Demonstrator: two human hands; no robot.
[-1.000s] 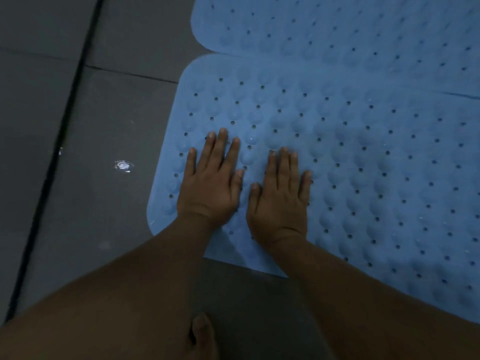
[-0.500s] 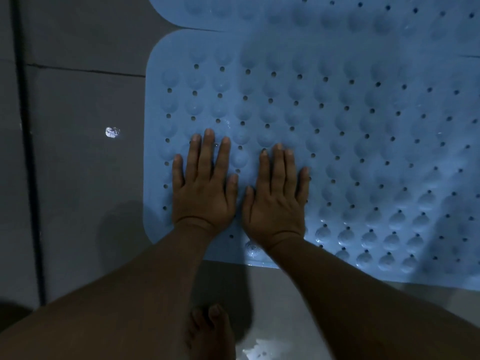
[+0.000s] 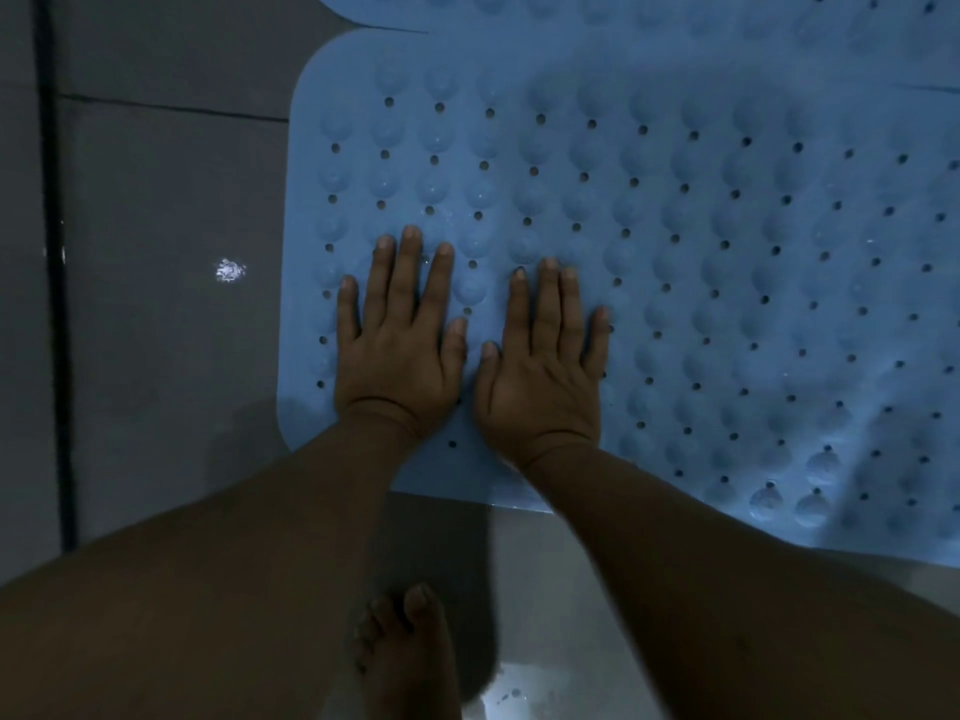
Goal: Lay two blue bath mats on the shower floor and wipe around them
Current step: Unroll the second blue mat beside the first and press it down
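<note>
The near mat [image 3: 675,252] lies flat on the grey floor [image 3: 156,356], its far edge overlapping the second mat [image 3: 623,18] at the top of the view. The left hand [image 3: 397,350] and right hand [image 3: 540,376] press palm-down on its near-left part, fingers straight and spread (thumbs nearly touching). A bare foot [image 3: 410,652] stands on the floor below, and a bright wet spot [image 3: 230,270] glints left of the mat.

Dim, bluish light. Grey tiled floor [image 3: 156,356] across the frame's left half, dark grout line [image 3: 57,304] running vertically at far left. Small bright wet glint [image 3: 230,270] mid-left; wet sheen on lighter floor at bottom centre.
</note>
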